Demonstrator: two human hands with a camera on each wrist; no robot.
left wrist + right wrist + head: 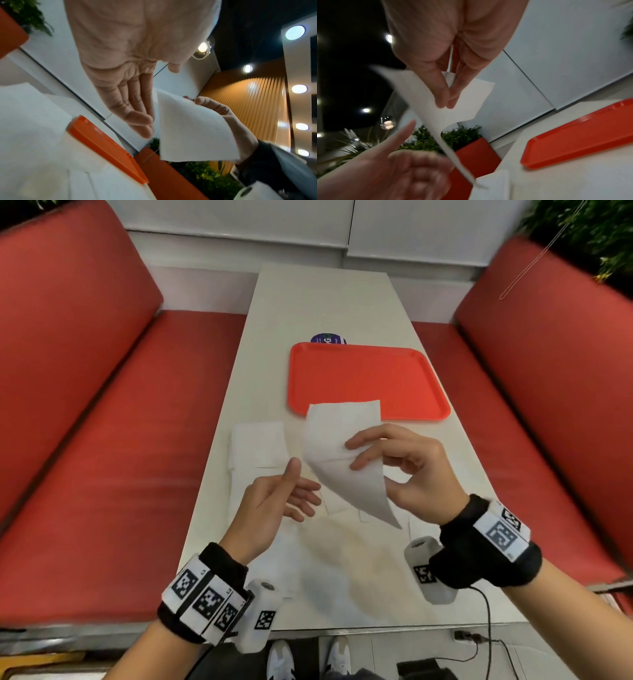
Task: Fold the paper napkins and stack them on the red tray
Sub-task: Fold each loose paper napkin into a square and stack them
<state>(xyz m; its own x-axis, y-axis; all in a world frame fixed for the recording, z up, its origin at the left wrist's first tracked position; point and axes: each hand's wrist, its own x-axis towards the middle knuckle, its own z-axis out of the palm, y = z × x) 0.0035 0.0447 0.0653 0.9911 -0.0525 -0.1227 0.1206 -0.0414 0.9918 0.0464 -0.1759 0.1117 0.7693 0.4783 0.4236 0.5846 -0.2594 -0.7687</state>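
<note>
My right hand (394,460) pinches a white paper napkin (339,450) between thumb and fingers and holds it in the air above the table, in front of the red tray's near edge. In the right wrist view the napkin (440,108) hangs bent from the fingertips (445,97). My left hand (284,494) is open, palm up, just left of the napkin and not touching it. The left wrist view shows the open left hand (135,108) beside the napkin (192,129). The red tray (366,378) lies bare on the table. More white napkins (260,446) lie flat on the table to the left.
A long white table (342,302) runs away from me between two red bench seats (102,440). A blue round sticker (328,339) peeks out behind the tray. Other napkins lie spread on the table near me (342,570). Cables hang below the right wrist (486,628).
</note>
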